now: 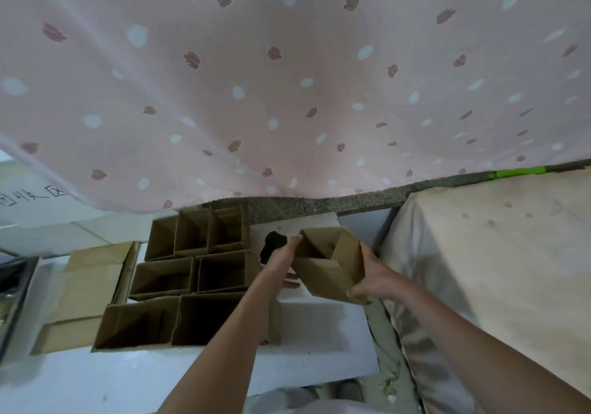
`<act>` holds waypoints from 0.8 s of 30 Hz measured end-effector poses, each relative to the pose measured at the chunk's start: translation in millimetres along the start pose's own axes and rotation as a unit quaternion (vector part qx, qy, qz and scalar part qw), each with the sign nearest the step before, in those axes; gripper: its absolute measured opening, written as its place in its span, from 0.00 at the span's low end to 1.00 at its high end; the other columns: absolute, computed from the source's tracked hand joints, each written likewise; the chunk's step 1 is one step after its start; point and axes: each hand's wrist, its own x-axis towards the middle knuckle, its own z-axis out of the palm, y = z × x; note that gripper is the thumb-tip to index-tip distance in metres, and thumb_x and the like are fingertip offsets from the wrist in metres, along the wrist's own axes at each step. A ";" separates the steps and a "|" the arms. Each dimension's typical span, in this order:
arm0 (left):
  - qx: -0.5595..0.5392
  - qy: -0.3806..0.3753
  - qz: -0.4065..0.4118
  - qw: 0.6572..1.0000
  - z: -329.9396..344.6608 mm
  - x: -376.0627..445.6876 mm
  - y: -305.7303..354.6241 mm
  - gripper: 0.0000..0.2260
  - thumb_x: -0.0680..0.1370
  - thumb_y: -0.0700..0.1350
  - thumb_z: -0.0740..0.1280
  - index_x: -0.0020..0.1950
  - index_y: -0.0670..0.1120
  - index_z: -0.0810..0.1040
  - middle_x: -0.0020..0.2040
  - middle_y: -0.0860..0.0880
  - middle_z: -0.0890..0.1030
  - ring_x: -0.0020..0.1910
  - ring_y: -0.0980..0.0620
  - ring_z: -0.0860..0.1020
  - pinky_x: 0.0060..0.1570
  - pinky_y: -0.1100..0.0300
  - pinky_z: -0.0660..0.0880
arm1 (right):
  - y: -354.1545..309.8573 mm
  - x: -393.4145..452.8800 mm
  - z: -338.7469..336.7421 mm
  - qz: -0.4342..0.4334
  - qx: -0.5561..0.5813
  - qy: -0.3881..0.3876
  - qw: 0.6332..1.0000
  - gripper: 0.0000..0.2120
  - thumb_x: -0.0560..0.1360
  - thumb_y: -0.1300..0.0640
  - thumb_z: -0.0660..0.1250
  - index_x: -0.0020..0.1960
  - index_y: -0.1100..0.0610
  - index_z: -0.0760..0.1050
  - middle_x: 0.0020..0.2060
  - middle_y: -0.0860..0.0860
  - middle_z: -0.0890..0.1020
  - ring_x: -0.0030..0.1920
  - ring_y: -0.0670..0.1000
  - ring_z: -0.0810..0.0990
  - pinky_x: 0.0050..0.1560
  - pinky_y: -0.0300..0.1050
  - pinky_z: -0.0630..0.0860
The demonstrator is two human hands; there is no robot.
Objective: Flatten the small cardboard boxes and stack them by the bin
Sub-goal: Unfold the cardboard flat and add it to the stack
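Note:
I hold a small open brown cardboard box (332, 263) up in front of me, skewed out of square. My left hand (283, 258) grips its left wall, fingertips at the top rim. My right hand (372, 274) grips its right wall and lower corner. Several more open cardboard boxes (192, 263) stand packed together on the white surface (307, 349) to the left. Flattened cardboard sheets (86, 285) lie stacked further left. No bin is plainly visible.
A pink curtain (287, 77) with leaf print hangs across the upper view. A fabric-covered block (499, 269) stands at the right. A speckled stone ledge (319, 204) runs behind the boxes. A dark hole (271, 245) shows in the white surface by my left hand.

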 end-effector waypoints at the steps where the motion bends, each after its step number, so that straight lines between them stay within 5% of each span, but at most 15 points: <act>1: 0.011 -0.009 -0.005 1.000 -0.4 1.3 0.0 0.25 0.79 0.63 0.65 0.66 0.47 0.67 0.63 0.45 0.74 0.57 0.39 0.79 0.54 0.47 0.81 | 1.2 -0.1 0.6 0.000 -0.002 -0.010 1.000 0.64 0.64 0.54 0.80 0.78 0.45 0.33 0.77 0.51 0.56 0.72 0.55 0.65 0.64 0.46 0.72; 6: 0.082 -0.016 0.000 0.997 -4.7 12.5 -12.6 0.15 0.83 0.44 0.64 0.68 0.41 0.71 0.57 0.40 0.79 0.51 0.42 0.83 0.49 0.46 0.83 | 3.2 -0.3 2.7 -0.028 0.005 -0.021 0.999 0.61 0.67 0.60 0.78 0.78 0.40 0.34 0.74 0.54 0.64 0.64 0.50 0.70 0.57 0.40 0.71; 8: 0.090 -0.005 -0.018 0.996 -4.6 12.0 -17.4 0.12 0.84 0.42 0.61 0.67 0.42 0.69 0.56 0.40 0.78 0.50 0.42 0.83 0.47 0.48 0.84 | -1.1 -1.4 3.1 -0.041 0.011 -0.025 0.999 0.62 0.67 0.59 0.79 0.78 0.38 0.34 0.76 0.54 0.60 0.69 0.53 0.68 0.63 0.44 0.71; 11: 0.134 0.039 -0.018 0.990 -1.5 12.9 -25.9 0.09 0.84 0.42 0.59 0.63 0.42 0.70 0.56 0.40 0.78 0.51 0.42 0.83 0.51 0.47 0.83 | -2.7 -2.0 4.4 -0.013 -0.029 -0.082 0.996 0.65 0.64 0.38 0.79 0.77 0.40 0.28 0.80 0.50 0.42 0.80 0.55 0.50 0.77 0.53 0.59; 14: 0.189 0.078 0.016 0.979 4.0 17.4 -32.9 0.08 0.85 0.42 0.58 0.59 0.41 0.73 0.54 0.41 0.80 0.52 0.42 0.82 0.55 0.48 0.81 | -0.9 -6.0 5.3 0.021 0.056 -0.135 0.989 0.65 0.58 0.22 0.70 0.78 0.40 0.32 0.81 0.49 0.45 0.79 0.55 0.54 0.76 0.53 0.60; 18: 0.278 0.098 0.055 0.954 13.2 16.3 -33.4 0.07 0.85 0.41 0.57 0.49 0.44 0.73 0.41 0.49 0.77 0.35 0.55 0.76 0.35 0.66 0.74 | -3.0 -3.9 11.7 0.080 0.237 -0.065 0.966 0.55 0.64 0.26 0.70 0.80 0.41 0.44 0.80 0.50 0.56 0.72 0.57 0.69 0.69 0.57 0.71; 21: 0.292 0.084 0.065 0.950 19.4 14.5 -36.4 0.06 0.84 0.40 0.57 0.50 0.44 0.73 0.45 0.46 0.80 0.42 0.51 0.80 0.47 0.60 0.80 | -3.7 5.0 14.7 0.123 0.190 0.039 0.973 0.44 0.74 0.33 0.66 0.80 0.48 0.50 0.77 0.53 0.63 0.72 0.59 0.69 0.67 0.59 0.73; 24: 0.275 0.070 0.058 0.957 25.1 7.7 -40.8 0.06 0.85 0.40 0.57 0.51 0.43 0.73 0.53 0.41 0.82 0.52 0.44 0.83 0.56 0.49 0.81 | -7.3 7.1 16.7 0.120 0.187 0.061 0.973 0.37 0.79 0.45 0.66 0.80 0.47 0.48 0.76 0.54 0.64 0.71 0.59 0.69 0.63 0.53 0.74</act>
